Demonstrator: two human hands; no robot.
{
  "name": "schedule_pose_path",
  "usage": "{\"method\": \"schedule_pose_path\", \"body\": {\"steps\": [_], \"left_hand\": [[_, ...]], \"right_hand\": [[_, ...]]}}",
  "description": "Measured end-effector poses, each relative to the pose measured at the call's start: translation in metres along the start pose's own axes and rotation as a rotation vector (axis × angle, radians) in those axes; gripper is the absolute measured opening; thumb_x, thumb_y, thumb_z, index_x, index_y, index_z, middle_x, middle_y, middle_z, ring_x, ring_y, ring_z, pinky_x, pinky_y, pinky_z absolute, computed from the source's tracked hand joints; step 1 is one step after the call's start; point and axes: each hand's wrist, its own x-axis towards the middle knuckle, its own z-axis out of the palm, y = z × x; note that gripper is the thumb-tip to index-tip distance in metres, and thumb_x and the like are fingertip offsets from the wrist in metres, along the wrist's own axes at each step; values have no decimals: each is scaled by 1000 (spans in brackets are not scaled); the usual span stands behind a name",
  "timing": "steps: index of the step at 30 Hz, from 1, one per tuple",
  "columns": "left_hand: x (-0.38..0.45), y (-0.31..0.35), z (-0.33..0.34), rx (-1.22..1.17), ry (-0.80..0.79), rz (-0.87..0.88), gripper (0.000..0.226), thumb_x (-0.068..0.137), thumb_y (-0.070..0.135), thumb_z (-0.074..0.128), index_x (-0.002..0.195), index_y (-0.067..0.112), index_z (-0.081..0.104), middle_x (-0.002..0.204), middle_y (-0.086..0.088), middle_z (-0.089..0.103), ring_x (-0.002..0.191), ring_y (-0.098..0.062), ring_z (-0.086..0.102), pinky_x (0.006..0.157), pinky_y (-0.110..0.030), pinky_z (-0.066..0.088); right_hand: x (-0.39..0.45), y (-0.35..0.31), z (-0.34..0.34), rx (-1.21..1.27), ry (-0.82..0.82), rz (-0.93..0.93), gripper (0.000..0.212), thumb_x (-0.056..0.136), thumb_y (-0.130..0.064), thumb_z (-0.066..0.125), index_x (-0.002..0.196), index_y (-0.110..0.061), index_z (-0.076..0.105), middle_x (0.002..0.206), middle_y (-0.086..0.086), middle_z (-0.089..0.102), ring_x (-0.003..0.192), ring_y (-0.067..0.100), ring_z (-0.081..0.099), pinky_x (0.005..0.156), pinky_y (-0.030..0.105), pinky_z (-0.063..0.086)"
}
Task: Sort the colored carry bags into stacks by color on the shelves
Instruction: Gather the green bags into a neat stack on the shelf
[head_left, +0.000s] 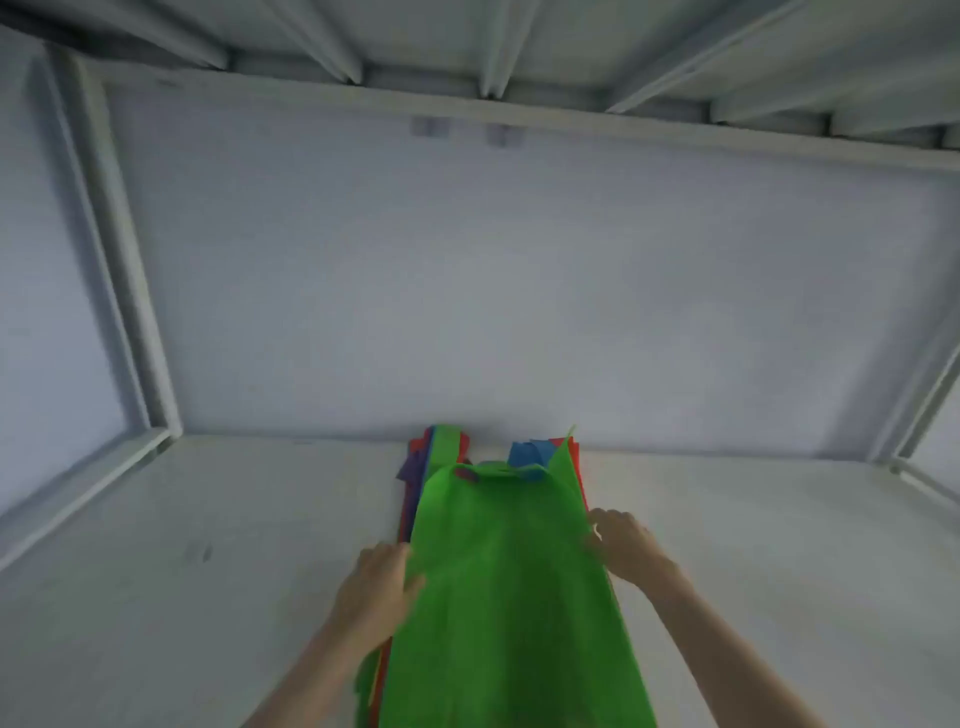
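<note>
Nothing sorted yet: your left hand (376, 584) and right hand (621, 545) pinch the green bag (514, 597) atop the mixed pile (415, 457) on the shelf (208, 597).

green bag (514, 597) cut off below, underlying bags (415, 457) mostly hidden

Bags on the shelf, hands at both sides

Pile of bags (415, 499) lies mid-shelf (779, 571), far end touching back wall (519, 286). Top bag (509, 582) lies on the pile. L hand (376, 587) at its left edge, R hand (626, 545) at its right.
</note>
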Motion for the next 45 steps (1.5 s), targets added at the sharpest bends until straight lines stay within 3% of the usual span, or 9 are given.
{"method": "schedule_pose_path", "body": {"steps": [13, 17, 22, 25, 28, 31, 36, 39, 45], "left_hand": [[43, -6, 45, -299, -41, -267, 46, 86, 23, 62, 125, 11, 41, 101, -1, 47, 99, -17, 52, 90, -22, 41], [47, 3, 47, -445, -26, -299, 52, 86, 15, 64, 130, 8, 37, 86, 0, 51, 79, -12, 52, 68, -15, 42], [56, 9, 49, -394, -59, -302, 36, 86, 16, 59, 121, 12, 52, 108, -4, 59, 101, -16, 57, 88, -24, 46], [60, 10, 49, -275, -56, -211, 33, 87, 15, 55, 119, 19, 50, 110, 3, 52, 110, -14, 51, 92, -19, 39], [64, 9, 51, -552, -134, -186, 36, 88, 5, 52, 120, 21, 44, 106, 11, 54, 99, -11, 58, 77, -14, 46], [66, 8, 46, -737, -211, -284, 30, 90, 6, 50, 118, 17, 48, 99, 6, 62, 84, -11, 62, 72, -19, 50], [65, 7, 36, -660, -93, -294, 27, 91, 1, 47, 115, 13, 50, 94, 3, 60, 75, -9, 57, 57, -4, 43], [61, 10, 37, -449, -25, -201, 61, 91, 0, 48, 146, 14, 25, 127, -4, 47, 101, -7, 49, 85, -10, 41], [54, 18, 38, -251, 20, -124, 67, 94, 2, 41, 151, 22, 10, 126, 2, 37, 105, -5, 40, 99, -13, 33]], "right_hand": [[81, 0, 37, 463, 47, 302, 46, 90, -24, 57, 128, 1, 46, 127, 21, 56, 116, 32, 54, 89, 31, 44], [93, -3, 33, 513, 44, 300, 50, 89, -22, 60, 130, 2, 44, 129, 20, 54, 117, 32, 52, 93, 34, 43], [111, -7, 31, 404, -6, 280, 36, 87, -21, 58, 115, 2, 58, 117, 19, 62, 101, 30, 60, 90, 37, 49], [118, -8, 34, 386, 23, 295, 43, 86, -17, 57, 125, 0, 51, 122, 20, 56, 107, 31, 57, 92, 38, 48], [121, -10, 35, 459, 15, 288, 44, 88, -10, 54, 130, 0, 43, 123, 22, 55, 95, 28, 54, 75, 34, 47], [126, -8, 34, 430, -27, 262, 32, 89, -9, 51, 119, 5, 54, 98, 16, 58, 73, 21, 50, 48, 22, 35], [130, -5, 36, 428, -40, 269, 29, 88, -8, 51, 112, 6, 58, 90, 12, 52, 81, 22, 48, 47, 20, 32], [130, -6, 36, 413, -37, 268, 28, 89, -8, 50, 112, 6, 57, 90, 12, 51, 80, 22, 47, 46, 20, 30], [127, -6, 37, 417, -40, 265, 28, 90, -6, 48, 114, 6, 56, 90, 12, 51, 78, 22, 47, 46, 20, 31]]}}
